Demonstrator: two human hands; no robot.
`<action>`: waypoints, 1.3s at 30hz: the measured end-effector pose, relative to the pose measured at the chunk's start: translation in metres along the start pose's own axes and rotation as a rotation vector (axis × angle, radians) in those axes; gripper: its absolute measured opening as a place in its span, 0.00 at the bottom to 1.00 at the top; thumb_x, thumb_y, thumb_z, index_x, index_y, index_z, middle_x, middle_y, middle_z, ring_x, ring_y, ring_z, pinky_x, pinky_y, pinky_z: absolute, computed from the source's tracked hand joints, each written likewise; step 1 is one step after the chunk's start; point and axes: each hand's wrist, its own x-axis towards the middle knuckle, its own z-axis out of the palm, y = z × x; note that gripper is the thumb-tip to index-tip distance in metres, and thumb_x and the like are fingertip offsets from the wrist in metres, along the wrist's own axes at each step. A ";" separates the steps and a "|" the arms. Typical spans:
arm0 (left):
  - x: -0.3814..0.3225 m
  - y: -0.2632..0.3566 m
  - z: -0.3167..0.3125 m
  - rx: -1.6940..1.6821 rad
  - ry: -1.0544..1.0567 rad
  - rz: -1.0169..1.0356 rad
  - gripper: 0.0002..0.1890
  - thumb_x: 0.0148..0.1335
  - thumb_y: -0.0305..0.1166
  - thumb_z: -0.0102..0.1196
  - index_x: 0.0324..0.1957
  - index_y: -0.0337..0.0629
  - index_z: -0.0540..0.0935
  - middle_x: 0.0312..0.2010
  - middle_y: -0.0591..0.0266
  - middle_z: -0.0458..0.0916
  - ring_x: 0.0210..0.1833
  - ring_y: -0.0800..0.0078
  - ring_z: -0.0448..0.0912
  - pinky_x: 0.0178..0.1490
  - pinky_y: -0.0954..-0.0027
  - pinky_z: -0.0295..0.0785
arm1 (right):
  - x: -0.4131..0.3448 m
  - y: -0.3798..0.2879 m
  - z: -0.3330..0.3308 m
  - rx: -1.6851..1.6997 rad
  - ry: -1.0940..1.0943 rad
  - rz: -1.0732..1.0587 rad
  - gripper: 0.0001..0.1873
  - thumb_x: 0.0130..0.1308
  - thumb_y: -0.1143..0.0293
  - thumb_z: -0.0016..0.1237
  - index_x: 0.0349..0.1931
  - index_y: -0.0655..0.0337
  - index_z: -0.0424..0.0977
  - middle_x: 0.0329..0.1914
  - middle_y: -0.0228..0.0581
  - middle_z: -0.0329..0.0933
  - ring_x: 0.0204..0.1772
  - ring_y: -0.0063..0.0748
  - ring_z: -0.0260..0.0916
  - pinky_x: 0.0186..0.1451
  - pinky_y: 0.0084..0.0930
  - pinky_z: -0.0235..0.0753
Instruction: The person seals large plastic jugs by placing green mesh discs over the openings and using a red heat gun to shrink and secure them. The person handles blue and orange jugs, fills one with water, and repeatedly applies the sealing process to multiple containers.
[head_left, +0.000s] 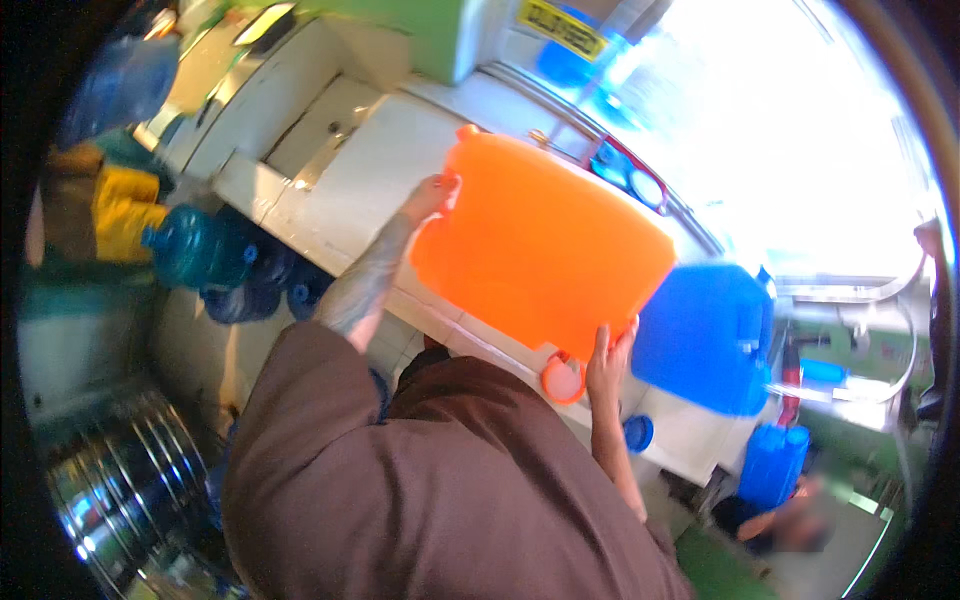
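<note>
An orange plastic water jug (547, 240) lies tilted over the white tiled counter before me. My left hand (433, 196) grips it by the handle at its upper left end. At the lower right corner my right hand (609, 360) supports it, the fingers partly hidden by the jug. Beside the right hand an orange screw cap (563, 377) rests near the counter's front edge. A blue plastic jug (701, 337) is on the counter to the right, and a blue cap (638, 433) lies by the edge below it.
A sink basin (322, 127) is set in the counter at upper left. Round water bottles (199, 247) stand under it. A ribbed steel tank (135, 480) is at lower left. Another person (799, 517) is at lower right by a small blue container (774, 463). A window frames the back.
</note>
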 end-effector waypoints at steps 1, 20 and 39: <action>-0.016 0.022 0.000 0.052 -0.076 -0.040 0.27 0.70 0.49 0.58 0.55 0.31 0.79 0.41 0.62 0.82 0.35 0.77 0.79 0.39 0.70 0.76 | 0.015 0.028 0.000 0.096 0.008 0.142 0.42 0.78 0.47 0.37 0.76 0.75 0.43 0.80 0.62 0.48 0.83 0.53 0.43 0.82 0.40 0.45; -0.133 0.175 0.319 0.088 -0.154 0.437 0.39 0.68 0.27 0.60 0.75 0.32 0.55 0.47 0.59 0.83 0.51 0.76 0.81 0.58 0.71 0.76 | 0.284 0.217 0.014 -0.782 -0.446 -0.029 0.35 0.71 0.51 0.50 0.67 0.71 0.63 0.65 0.61 0.70 0.66 0.53 0.70 0.68 0.46 0.70; -0.008 0.082 0.102 0.389 0.118 0.438 0.33 0.67 0.42 0.62 0.69 0.39 0.68 0.56 0.54 0.80 0.59 0.66 0.77 0.66 0.66 0.70 | 0.145 0.191 -0.066 0.685 -0.070 0.024 0.25 0.73 0.62 0.49 0.64 0.68 0.68 0.61 0.45 0.76 0.61 0.36 0.74 0.63 0.34 0.74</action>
